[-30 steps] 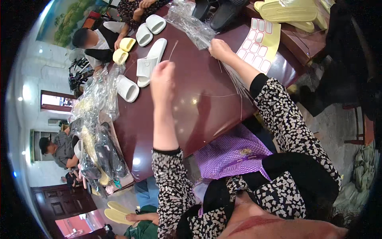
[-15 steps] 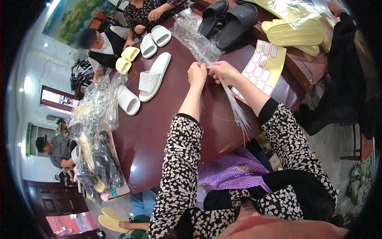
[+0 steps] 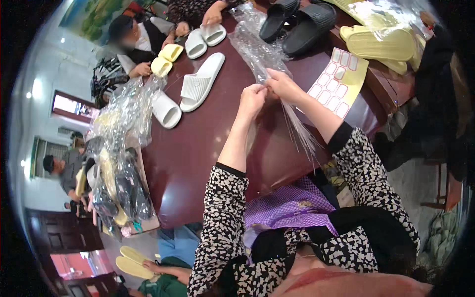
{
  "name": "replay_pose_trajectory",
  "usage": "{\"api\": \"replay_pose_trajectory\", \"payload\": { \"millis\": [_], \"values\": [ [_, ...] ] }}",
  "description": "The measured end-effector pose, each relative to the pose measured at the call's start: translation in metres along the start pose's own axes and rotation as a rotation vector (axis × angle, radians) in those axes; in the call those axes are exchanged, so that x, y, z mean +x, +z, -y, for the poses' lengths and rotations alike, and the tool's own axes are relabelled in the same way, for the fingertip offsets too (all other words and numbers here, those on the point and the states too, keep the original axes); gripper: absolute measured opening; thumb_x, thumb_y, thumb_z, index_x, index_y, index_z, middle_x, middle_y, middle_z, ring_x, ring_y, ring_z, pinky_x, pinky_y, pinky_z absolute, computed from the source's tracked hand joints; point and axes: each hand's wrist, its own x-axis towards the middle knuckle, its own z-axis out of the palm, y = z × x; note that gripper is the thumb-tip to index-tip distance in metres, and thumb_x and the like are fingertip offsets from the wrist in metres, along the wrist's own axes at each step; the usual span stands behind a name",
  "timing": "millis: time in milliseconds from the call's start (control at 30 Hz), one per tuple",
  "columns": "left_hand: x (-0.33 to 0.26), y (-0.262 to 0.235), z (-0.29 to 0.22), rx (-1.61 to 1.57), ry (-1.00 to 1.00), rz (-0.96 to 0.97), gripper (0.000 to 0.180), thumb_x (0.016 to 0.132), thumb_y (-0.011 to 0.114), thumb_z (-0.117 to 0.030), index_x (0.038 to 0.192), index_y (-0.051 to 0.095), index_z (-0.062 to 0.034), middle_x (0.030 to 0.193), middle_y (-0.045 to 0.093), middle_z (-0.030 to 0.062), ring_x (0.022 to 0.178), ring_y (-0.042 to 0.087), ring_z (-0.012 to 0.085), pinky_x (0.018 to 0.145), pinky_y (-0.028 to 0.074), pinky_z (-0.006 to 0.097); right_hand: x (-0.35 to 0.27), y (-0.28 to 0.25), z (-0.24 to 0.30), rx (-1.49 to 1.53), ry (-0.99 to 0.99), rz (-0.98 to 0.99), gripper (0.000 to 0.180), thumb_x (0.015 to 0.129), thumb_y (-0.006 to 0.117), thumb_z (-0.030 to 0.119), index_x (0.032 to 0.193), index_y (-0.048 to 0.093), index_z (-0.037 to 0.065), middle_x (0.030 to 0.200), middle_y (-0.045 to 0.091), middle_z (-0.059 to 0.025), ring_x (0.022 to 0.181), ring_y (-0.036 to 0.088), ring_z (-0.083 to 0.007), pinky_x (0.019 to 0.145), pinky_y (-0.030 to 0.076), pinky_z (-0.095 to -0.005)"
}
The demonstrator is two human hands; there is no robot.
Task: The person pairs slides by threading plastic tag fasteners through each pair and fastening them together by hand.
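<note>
My left hand [image 3: 252, 98] and my right hand [image 3: 281, 84] meet above the dark red table [image 3: 198, 148], both pinching the edge of a clear plastic bag [image 3: 292, 123] that hangs down toward me. A heap of more clear bags [image 3: 255, 42] lies just beyond my hands. Two white slippers [image 3: 200, 81] [image 3: 166, 110] lie to the left of my hands on the table.
A yellow sheet of red-edged white stickers [image 3: 339, 81] lies to the right. Black slippers [image 3: 297, 20] and bagged yellow slippers [image 3: 381, 42] sit at the far right. Bagged slippers [image 3: 116, 168] pile at the table's left. Other people's hands work at the far side with white slippers [image 3: 205, 37] and yellow ones [image 3: 166, 59].
My left hand came across from the table's middle to join my right hand at the bag's edge. Both hands now hold the bag together.
</note>
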Motion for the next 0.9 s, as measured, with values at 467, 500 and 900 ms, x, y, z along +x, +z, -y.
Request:
{"api": "replay_pose_trajectory", "payload": {
  "millis": [467,500,900],
  "values": [
    [-0.073,0.046,-0.007,0.015,0.097,-0.14,0.027,0.073,0.064,-0.024,0.077,0.066,0.002,0.069,0.064,0.0157,0.056,0.058,0.018,0.055,0.047,0.034,0.059,-0.027,-0.06,-0.776,-0.62,-0.224,0.031,0.086,0.048,0.014,0.112,0.053,-0.003,0.101,0.058,-0.0219,0.095,0.055,-0.0342,0.084,0.043,-0.0389],
    [-0.087,0.043,-0.014,0.013,0.093,-0.161,0.027,0.073,0.064,-0.024,0.077,0.066,0.002,0.069,0.064,0.0157,0.056,0.058,0.018,0.055,0.047,0.034,0.077,-0.047,-0.061,-0.445,-0.382,-0.144,0.032,0.086,0.048,0.014,0.114,0.052,-0.003,0.101,0.057,-0.0225,0.095,0.054,-0.035,0.084,0.043,-0.0388],
    [-0.21,-0.073,-0.044,-1.148,-0.419,-0.119,0.022,0.089,0.052,-0.019,0.103,0.051,-0.0031,0.064,0.048,0.004,0.039,0.029,0.0048,0.032,0.022,0.021,0.122,-0.112,-0.134,-1.367,-0.882,0.007,0.046,0.082,0.046,0.004,0.127,0.039,-0.002,0.121,0.046,-0.0282,0.104,0.05,-0.0416,0.089,0.042,-0.0431]
  ]
}}
